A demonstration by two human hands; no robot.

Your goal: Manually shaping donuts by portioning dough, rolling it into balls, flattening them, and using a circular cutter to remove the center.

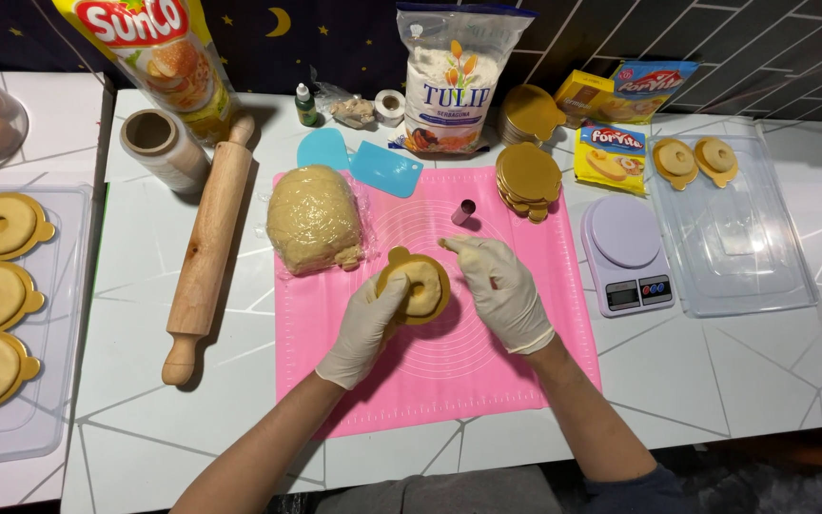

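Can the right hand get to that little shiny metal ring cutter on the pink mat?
Probably yes. The right hand is just below the small metal cutter, and only bare pink mat lies between them. The left hand holds the dough ring off to the side.

Wooden rolling pin (205, 249) left of the pink mat (525, 381); flour bag (451, 81) behind; kitchen scale (625, 252) right; small metal cutter (464, 212), seemingly upright.
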